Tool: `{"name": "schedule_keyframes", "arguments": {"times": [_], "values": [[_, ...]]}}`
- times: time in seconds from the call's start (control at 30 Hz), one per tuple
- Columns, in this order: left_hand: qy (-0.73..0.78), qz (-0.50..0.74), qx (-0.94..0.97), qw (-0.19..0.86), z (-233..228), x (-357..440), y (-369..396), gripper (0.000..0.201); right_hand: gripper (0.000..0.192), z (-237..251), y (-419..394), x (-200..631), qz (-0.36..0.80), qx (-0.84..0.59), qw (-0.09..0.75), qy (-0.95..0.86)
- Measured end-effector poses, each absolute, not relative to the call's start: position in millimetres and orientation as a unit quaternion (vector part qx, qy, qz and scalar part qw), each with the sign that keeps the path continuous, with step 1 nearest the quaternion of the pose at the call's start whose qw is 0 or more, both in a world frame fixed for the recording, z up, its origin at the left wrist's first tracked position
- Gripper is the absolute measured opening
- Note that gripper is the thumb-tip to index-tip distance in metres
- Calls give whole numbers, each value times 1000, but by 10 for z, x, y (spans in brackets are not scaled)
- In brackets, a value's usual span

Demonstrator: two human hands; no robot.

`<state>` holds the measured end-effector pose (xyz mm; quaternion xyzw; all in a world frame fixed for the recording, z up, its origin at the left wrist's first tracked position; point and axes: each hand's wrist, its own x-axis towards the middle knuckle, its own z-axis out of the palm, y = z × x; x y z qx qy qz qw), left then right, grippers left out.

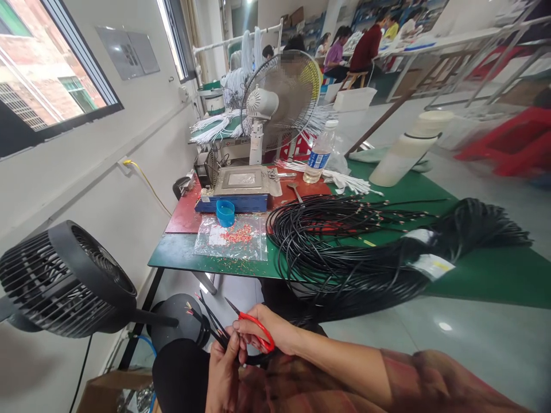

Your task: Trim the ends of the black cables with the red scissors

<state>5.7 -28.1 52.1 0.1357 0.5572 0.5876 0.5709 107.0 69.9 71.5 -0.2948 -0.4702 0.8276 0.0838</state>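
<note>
My left hand (224,373) is low in the view, below the table edge, pinching a few thin black wires (206,314) whose bare tips point up and left. My right hand (267,330) grips small red-handled scissors (253,327), its blades lying against those wires just above my left fingers. A big bundle of black cables (344,246) with white labels sprawls over the green table (473,275) in front of me and hangs over its near edge toward my lap.
A clear plastic bag with small red parts (235,235), a blue cup (225,213) and a flat metal machine (241,186) sit at the table's left. A black fan (64,281) stands near left; a white fan (279,100), a water bottle (319,152) and a white roll (408,149) lie further back. Several people work far behind.
</note>
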Motion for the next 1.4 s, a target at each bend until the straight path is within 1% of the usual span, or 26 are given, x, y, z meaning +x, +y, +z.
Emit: {"name": "schedule_keyframes", "arguments": {"times": [0.13,0.23,0.33,0.53,0.87,0.97,1.1,1.17,1.27,1.4], "values": [[555,585,164,568,505,58,-291,19,40,750,717,1057,810,-325,94,-479],[564,582,149,567,507,64,-288,18,42,755,737,1066,810,-332,96,-473],[568,589,122,562,514,76,-274,18,45,766,737,1079,816,-328,103,-465],[536,613,101,572,515,92,-265,15,44,759,693,1079,807,-307,100,-495],[509,615,66,599,551,125,-257,15,49,562,564,1066,829,-285,171,-449],[510,614,74,598,530,131,-253,15,49,571,557,1061,840,-291,166,-427],[518,612,101,590,471,127,-244,20,46,592,575,1072,845,-302,144,-417],[522,613,95,586,471,128,-240,20,44,584,575,1084,837,-307,143,-430],[532,612,82,579,523,136,-235,21,42,571,558,1095,806,-318,167,-470],[541,611,68,574,588,138,-228,20,45,625,542,1090,791,-327,189,-482]]}}
